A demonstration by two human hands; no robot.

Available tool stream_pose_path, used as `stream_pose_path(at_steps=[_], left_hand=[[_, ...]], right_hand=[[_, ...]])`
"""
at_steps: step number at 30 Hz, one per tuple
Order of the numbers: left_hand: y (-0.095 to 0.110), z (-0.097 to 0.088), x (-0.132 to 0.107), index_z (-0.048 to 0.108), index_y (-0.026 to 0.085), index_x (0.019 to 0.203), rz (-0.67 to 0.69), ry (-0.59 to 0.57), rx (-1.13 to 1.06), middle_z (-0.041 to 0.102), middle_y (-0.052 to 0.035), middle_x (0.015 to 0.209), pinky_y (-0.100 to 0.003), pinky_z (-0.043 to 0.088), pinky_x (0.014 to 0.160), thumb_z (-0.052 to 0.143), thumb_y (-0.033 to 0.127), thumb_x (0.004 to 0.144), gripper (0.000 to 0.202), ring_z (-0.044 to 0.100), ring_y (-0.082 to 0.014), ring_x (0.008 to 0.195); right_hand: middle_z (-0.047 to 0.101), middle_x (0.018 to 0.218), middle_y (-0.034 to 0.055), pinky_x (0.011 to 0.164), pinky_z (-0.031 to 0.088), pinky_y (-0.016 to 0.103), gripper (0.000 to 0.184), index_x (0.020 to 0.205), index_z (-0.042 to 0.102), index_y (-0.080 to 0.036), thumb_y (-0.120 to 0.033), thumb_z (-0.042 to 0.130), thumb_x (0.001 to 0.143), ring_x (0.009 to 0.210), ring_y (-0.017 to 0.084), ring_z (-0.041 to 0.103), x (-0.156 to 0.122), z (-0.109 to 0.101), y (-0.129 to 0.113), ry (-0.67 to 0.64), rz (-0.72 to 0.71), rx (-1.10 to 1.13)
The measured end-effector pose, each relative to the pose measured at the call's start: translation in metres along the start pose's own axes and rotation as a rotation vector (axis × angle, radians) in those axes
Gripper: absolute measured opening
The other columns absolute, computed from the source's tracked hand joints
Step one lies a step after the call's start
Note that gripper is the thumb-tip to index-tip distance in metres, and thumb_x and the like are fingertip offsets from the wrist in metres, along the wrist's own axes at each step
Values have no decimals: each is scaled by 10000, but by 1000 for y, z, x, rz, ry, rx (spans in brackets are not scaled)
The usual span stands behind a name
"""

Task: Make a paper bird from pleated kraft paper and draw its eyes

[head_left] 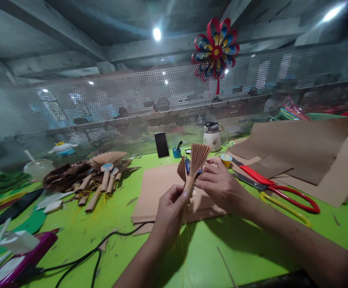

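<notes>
My left hand (174,208) is closed around the rolled brown paper handle of a small pleated paper fan (200,158), held upright with its folds partly spread to both sides. My right hand (218,182) is at the right side of the fan's base, its fingers bent together; whatever they pinch is hidden. A blue object (187,164) shows between the two spread parts of the fan, its kind unclear. Yellow threads hang below my left hand. Under and behind the fan lies a stack of brown paper sheets (152,188).
Several paper fans (106,168) with rolled handles are piled at left. Red-handled scissors (269,186) lie at right beside large brown paper sheets (293,148). A phone (162,145), a blue pot (176,153) and a white bottle (212,140) stand behind. A black cable (102,244) crosses the front left near a purple power strip (38,256).
</notes>
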State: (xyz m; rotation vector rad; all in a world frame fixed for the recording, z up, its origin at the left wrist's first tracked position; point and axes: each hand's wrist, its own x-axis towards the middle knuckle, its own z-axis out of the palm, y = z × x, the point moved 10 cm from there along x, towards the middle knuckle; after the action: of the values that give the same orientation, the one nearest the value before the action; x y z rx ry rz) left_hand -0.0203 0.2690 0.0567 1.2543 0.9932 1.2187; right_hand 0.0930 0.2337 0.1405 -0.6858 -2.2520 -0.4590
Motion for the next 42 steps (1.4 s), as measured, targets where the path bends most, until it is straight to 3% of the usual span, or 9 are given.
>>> stream_pose_path(at_steps=[11, 20, 27, 33, 42], left_hand=[[-3, 0, 0, 635, 163, 783, -12, 13, -7, 560, -3, 673, -217, 319, 533, 723, 431, 720, 289, 445, -114, 586], [2, 2, -2, 628, 178, 769, -2, 3, -15, 555, 9, 673, -217, 326, 550, 692, 394, 760, 226, 450, -107, 596], [-4, 3, -1, 624, 160, 783, -25, -9, -29, 540, 13, 652, -208, 294, 523, 702, 387, 752, 242, 421, -98, 578], [-5, 4, -1, 621, 149, 796, -32, -23, -38, 548, 3, 682, -208, 307, 541, 685, 365, 772, 227, 437, -100, 605], [-4, 3, 0, 612, 143, 766, -16, -13, -36, 529, 16, 637, -204, 293, 528, 692, 369, 756, 239, 414, -94, 581]], right_hand=[[654, 745, 38, 941, 315, 438, 254, 816, 650, -183, -131, 435, 941, 800, 186, 516, 1, -1, -4, -13, -13, -20], [622, 734, 52, 879, 334, 418, 269, 804, 640, -172, -124, 407, 928, 773, 191, 489, -1, -1, -1, 77, 44, -40], [660, 750, 41, 883, 328, 420, 260, 876, 664, -183, -127, 419, 945, 803, 191, 504, -1, 0, -1, 35, 14, 7], [662, 736, 36, 866, 340, 402, 273, 780, 644, -173, -121, 430, 942, 789, 180, 517, -1, 0, -2, 24, -31, 22], [654, 740, 41, 872, 345, 419, 274, 784, 643, -158, -137, 423, 946, 797, 186, 518, 0, 3, -1, 26, -24, 40]])
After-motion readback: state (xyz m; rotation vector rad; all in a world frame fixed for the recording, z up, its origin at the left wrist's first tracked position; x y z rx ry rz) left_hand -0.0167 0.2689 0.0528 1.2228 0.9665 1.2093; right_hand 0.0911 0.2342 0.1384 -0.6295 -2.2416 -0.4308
